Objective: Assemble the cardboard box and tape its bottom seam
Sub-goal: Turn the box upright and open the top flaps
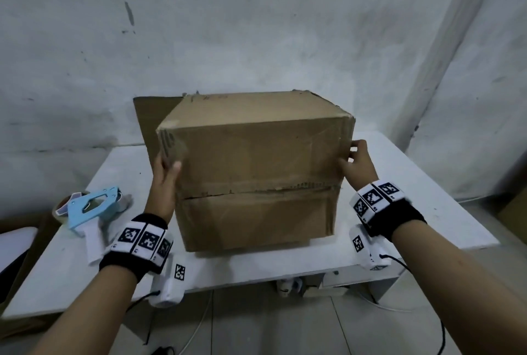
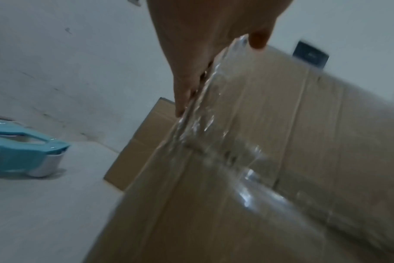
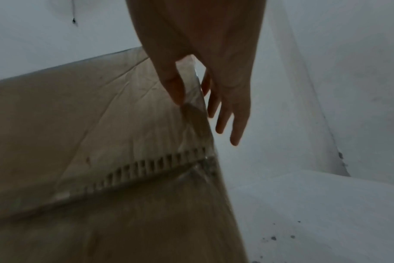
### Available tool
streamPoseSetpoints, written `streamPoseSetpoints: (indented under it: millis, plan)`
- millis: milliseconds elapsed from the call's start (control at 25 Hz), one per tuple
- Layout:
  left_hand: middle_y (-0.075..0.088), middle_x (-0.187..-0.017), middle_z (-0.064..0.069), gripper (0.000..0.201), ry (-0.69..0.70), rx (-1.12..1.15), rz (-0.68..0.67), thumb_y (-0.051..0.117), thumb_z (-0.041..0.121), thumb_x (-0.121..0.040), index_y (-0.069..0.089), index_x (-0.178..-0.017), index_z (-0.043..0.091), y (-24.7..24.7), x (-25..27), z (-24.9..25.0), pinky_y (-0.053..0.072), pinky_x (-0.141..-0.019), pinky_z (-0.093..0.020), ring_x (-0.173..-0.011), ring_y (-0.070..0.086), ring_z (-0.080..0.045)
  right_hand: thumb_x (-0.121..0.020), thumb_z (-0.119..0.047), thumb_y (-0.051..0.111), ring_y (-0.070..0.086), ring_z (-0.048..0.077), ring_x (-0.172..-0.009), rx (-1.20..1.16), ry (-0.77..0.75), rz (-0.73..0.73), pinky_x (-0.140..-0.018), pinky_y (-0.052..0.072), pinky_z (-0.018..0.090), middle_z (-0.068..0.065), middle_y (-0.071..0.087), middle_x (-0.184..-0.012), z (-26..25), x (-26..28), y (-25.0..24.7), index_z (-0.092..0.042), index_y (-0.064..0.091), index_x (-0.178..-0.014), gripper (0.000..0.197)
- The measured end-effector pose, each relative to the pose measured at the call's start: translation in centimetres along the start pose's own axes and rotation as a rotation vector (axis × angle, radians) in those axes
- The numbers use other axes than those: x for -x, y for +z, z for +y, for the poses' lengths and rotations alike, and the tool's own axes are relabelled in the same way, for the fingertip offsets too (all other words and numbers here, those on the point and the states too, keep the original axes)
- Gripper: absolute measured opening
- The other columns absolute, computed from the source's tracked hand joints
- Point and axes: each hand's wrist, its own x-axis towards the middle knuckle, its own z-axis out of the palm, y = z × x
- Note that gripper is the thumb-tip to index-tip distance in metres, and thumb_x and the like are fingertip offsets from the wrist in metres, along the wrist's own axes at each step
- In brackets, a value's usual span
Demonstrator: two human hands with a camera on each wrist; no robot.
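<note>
A brown cardboard box lies on its side on the white table, its flap seam facing me and running left to right. Shiny clear tape wraps the box's left corner. My left hand holds that left edge, thumb on the front face and straight fingers along the side. At the right edge my right hand rests its thumb on the front face, with straight fingers behind the side wall. The seam's corrugated edge shows in the right wrist view.
A blue tape dispenser with a white handle lies on the table at the left, also in the left wrist view. A flat cardboard sheet leans on the wall behind the box. Cables hang below the table's front edge.
</note>
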Motion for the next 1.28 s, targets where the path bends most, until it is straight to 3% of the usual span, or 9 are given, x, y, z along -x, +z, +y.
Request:
streamPoseSetpoints:
  millis: [160,360,480,600,800,880,1000,1080,1280]
  plan:
    - [0.024,-0.155,-0.004,0.052,0.082,-0.243,0.049,0.036,0.033,-0.098,0.025,-0.147,0.017,0.0,-2.7,4.3,0.018,-0.115,-0.033,-0.142,0.024,-0.019,-0.093,-0.028,0.04,0.045,0.018,-0.107,-0.224,-0.044,0.062,-0.082,0.036,0.025,0.006,0.049,-0.12,-2.7,0.0,-0.1,-0.01,0.041,-0.13,0.042]
    - [0.018,-0.157,-0.007,0.05,0.126,-0.701,-0.043,0.031,0.034,-0.099,0.031,-0.145,0.012,-1.2,-2.4,2.1,0.016,-0.116,-0.036,-0.143,0.022,-0.024,-0.096,-0.03,0.039,0.044,0.029,-0.124,0.077,-0.049,0.003,-0.094,0.031,0.028,0.017,0.045,-0.135,-1.4,1.0,0.7,-0.011,0.044,-0.129,0.038]
    - [0.013,-0.157,-0.013,0.05,0.102,-0.745,-0.075,0.025,0.034,-0.1,0.025,-0.146,0.014,-1.3,-2.2,1.8,0.017,-0.117,-0.04,-0.145,0.016,-0.027,-0.097,-0.035,0.033,0.038,0.037,-0.129,0.276,0.075,-0.065,-0.108,0.028,0.039,0.02,0.031,-0.144,-2.1,1.4,0.3,-0.019,0.031,-0.141,0.047]
    - [0.024,-0.151,-0.021,0.05,0.085,-0.746,-0.109,0.025,0.031,-0.101,0.021,-0.147,0.013,-1.2,-2.0,2.2,0.021,-0.114,-0.042,-0.14,0.026,-0.033,-0.098,-0.03,0.032,0.034,0.042,-0.131,0.491,0.093,-0.085,-0.109,0.026,0.045,0.021,0.024,-0.147,-3.1,1.8,0.2,-0.012,0.031,-0.139,0.045]
    - [0.026,-0.153,-0.01,0.06,-0.041,-0.483,-0.107,0.038,0.035,-0.097,0.012,-0.149,0.019,-2.0,0.2,2.2,0.025,-0.114,-0.042,-0.139,0.03,-0.03,-0.085,-0.049,0.055,0.04,0.036,-0.129,0.38,0.072,-0.08,-0.106,0.032,0.043,0.018,0.032,-0.145,-2.1,4.7,-1.0,-0.015,0.024,-0.142,0.074]
    - [0.032,-0.151,-0.008,0.064,-0.116,-0.288,-0.071,0.048,0.03,-0.093,0.017,-0.148,0.017,-2.0,0.4,2.4,0.032,-0.107,-0.035,-0.136,0.035,-0.027,-0.078,-0.04,0.068,0.047,0.028,-0.124,0.156,0.115,0.006,-0.101,0.037,0.035,0.015,0.041,-0.144,-2.2,5.0,-1.7,-0.007,0.029,-0.142,0.082]
    - [0.041,-0.143,-0.01,0.059,-0.086,-0.112,-0.077,0.052,0.022,-0.092,0.028,-0.145,0.014,-2.1,0.1,2.6,0.038,-0.097,-0.029,-0.128,0.042,-0.026,-0.078,-0.027,0.071,0.051,0.023,-0.103,0.07,0.112,0.007,-0.094,0.045,0.034,0.015,0.052,-0.134,-3.0,4.5,-2.2,-0.002,0.044,-0.133,0.067]
    - [0.043,-0.143,-0.01,0.06,-0.076,-0.034,-0.095,0.054,0.018,-0.091,0.028,-0.145,0.015,-2.5,-0.3,2.4,0.041,-0.099,-0.032,-0.127,0.045,-0.026,-0.079,-0.025,0.07,0.051,0.025,-0.108,0.033,0.097,-0.023,-0.094,0.046,0.035,0.014,0.05,-0.136,-3.2,4.2,-2.5,-0.003,0.041,-0.135,0.068]
    - [0.043,-0.143,-0.01,0.063,-0.022,0.01,-0.126,0.056,-0.004,-0.085,0.027,-0.14,0.009,-1.6,0.2,0.6,0.04,-0.098,-0.034,-0.118,0.045,-0.017,-0.08,-0.007,0.068,0.048,0.025,-0.116,0.088,0.026,-0.034,-0.078,0.034,0.014,0.017,0.048,-0.136,-1.9,3.8,-2.2,0.001,0.039,-0.134,0.062]
